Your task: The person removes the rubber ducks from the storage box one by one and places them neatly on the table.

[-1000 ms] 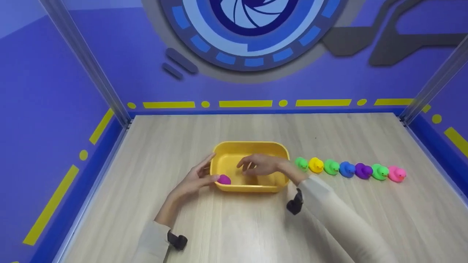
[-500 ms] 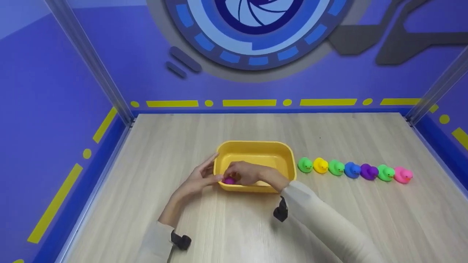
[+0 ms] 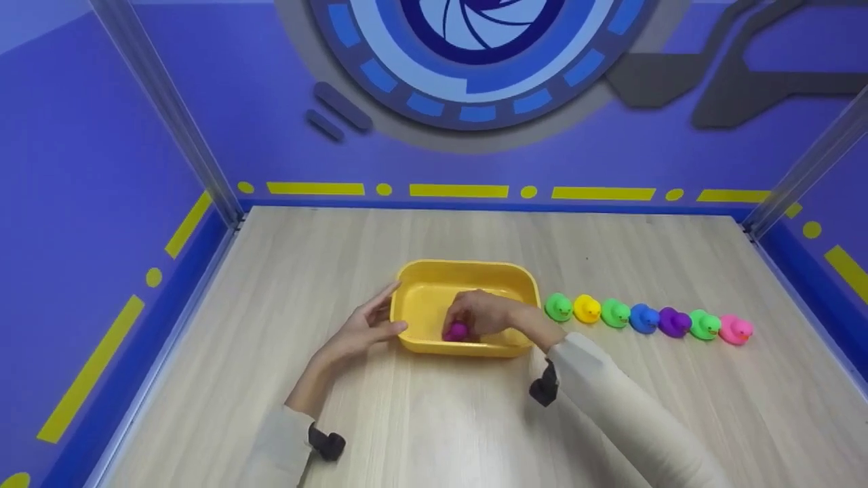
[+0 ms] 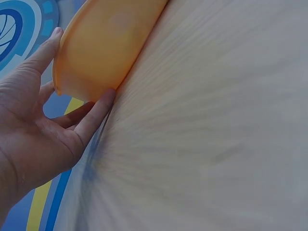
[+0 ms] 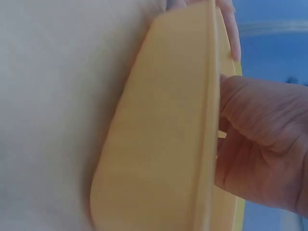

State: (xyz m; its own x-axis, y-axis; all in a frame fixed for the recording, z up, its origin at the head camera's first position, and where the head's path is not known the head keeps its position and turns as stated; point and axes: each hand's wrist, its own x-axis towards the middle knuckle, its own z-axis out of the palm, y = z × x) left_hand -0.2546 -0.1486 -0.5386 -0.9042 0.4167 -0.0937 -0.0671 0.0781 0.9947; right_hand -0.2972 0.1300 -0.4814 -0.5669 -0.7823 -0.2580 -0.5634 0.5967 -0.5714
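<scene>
A yellow plastic tub [image 3: 468, 349] stands on the wooden table. Inside it, my right hand [image 3: 485, 313] pinches a small magenta toy duck [image 3: 459, 331] near the front wall, with the fingers covering part of it. My left hand [image 3: 359, 335] rests at the tub's left end, thumb on the rim and fairly straight fingers along the outer wall. In the left wrist view those fingertips [image 4: 109, 96] touch the tub's side. From the right wrist view, the tub's wall hides the right fingertips and the duck.
To the right of the tub, a slightly slanting row of several toy ducks runs across the table: green [image 3: 559, 308], yellow [image 3: 587, 309], blue [image 3: 644, 318], purple [image 3: 675, 322] and pink [image 3: 736, 329] among them. Blue printed panels [image 3: 475, 163] enclose the table at back and sides.
My right hand reached to the tub's front left corner, took hold of the magenta duck and moved right with it, still inside the tub. The left hand stays at the left end.
</scene>
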